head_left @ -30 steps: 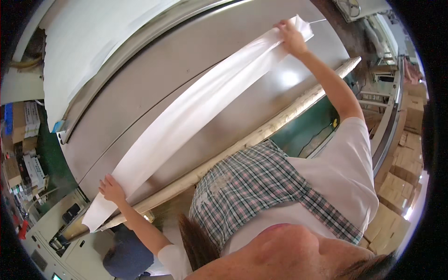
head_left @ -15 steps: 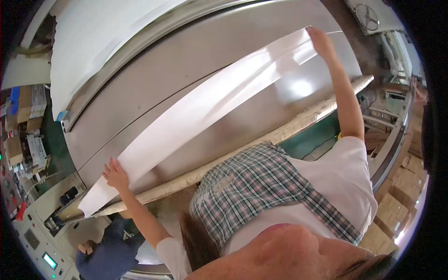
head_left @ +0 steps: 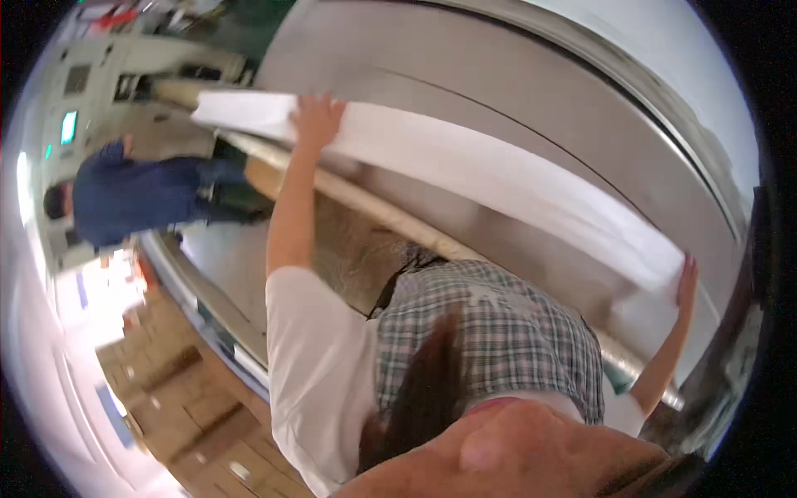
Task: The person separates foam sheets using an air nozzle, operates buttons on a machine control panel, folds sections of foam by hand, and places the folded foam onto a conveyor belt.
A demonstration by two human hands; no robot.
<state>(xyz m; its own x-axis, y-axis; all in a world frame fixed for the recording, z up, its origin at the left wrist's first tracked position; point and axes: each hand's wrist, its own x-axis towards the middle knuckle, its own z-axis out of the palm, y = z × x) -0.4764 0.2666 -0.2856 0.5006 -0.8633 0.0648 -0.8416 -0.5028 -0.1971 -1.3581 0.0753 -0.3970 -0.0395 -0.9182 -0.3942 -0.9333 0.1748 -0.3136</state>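
Observation:
A long, narrow white sheet (head_left: pixel 490 173), seemingly folded, stretches across the grey metal table (head_left: pixel 398 50). Whether it is paper or cloth I cannot tell. Near its left end my left hand (head_left: pixel 317 120) lies flat on it with the fingers spread. At the far right end, my right hand (head_left: pixel 687 282) grips the sheet's corner, its fingers close together and partly blurred. The sheet's left tip reaches out toward the machine beside the table.
A pale roller or rail (head_left: pixel 390 217) runs along the table's near edge. At left, another person (head_left: pixel 141 195) in dark blue stands by a machine panel with a lit screen (head_left: pixel 69 127). Cardboard boxes (head_left: pixel 183 407) are stacked at lower left. A metal bar (head_left: pixel 656 124) crosses the table's far side.
The whole view has swung round, so the table now slopes down to the right. Both hands remain near the two ends of the sheet. More of the other person and the boxes shows at left.

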